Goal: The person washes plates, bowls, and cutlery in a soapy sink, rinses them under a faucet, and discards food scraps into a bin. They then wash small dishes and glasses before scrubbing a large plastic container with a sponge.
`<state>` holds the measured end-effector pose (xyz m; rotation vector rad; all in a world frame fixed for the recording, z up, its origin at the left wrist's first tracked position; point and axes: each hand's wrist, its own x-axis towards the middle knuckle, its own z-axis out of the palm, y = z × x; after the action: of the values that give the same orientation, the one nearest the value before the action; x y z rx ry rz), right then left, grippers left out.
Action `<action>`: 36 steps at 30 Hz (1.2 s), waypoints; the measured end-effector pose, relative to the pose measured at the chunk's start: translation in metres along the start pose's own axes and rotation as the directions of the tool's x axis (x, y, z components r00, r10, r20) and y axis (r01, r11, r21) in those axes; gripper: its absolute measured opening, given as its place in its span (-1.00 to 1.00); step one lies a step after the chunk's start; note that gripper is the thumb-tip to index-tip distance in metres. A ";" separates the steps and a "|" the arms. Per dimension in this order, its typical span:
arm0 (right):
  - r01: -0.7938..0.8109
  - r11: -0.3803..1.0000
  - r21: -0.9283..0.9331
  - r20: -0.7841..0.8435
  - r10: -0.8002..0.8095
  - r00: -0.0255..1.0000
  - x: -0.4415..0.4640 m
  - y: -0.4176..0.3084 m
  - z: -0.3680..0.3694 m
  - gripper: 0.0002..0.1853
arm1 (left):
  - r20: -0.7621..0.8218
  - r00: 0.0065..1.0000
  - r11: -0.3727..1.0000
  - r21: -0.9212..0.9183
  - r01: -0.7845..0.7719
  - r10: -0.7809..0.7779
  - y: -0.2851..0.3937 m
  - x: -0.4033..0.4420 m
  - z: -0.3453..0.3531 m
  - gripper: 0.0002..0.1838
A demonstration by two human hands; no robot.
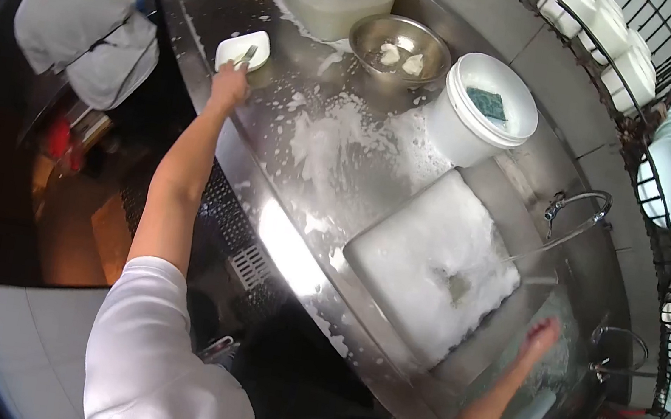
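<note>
Clearly, we have our left hand [231, 85] at the near edge of a small white dish with rounded corners [238, 45], which sits on the wet stainless-steel counter [277, 103] with a slim metal utensil [248, 53] lying in it. Our fingers look curled there, but we cannot tell whether they grip the dish, the utensil, or both. Our right hand [539, 338] hangs over clear rippling water [562, 353], fingers partly bent, with nothing visible in it; how far they are closed we cannot tell. We judge the dish light, stiff and breakable, probably slick with suds, so its rim suits a thumb-and-finger pinch, while the loose utensil could slide if the dish tilts.
</note>
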<state>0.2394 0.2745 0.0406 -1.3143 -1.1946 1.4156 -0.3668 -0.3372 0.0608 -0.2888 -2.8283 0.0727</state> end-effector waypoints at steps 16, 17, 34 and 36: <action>-0.260 0.852 -0.455 0.781 0.522 0.344 -0.305 0.061 0.437 -0.48 | 0.310 0.725 0.777 -0.395 -0.490 0.615 0.077 -0.066 -0.024 -0.86; -0.313 0.801 -0.510 0.760 0.590 0.273 -0.311 0.058 0.445 -0.42 | 0.306 0.699 0.744 -0.459 -0.486 0.646 0.091 -0.081 -0.028 -0.81; -0.625 0.775 -0.089 0.746 0.468 0.474 -0.266 0.053 0.283 -0.45 | -0.109 0.852 0.836 -0.169 -0.523 0.511 0.116 0.273 -0.105 -0.71; -0.640 0.765 0.069 0.677 0.435 0.593 -0.231 0.070 0.233 -0.45 | -0.191 0.778 0.706 -0.335 -0.624 0.598 0.176 0.264 -0.117 -0.71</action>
<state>0.0310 0.0130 0.0142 -1.0356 -0.9094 2.5509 -0.5459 -0.1087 0.2346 -1.2924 -2.5225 -0.3501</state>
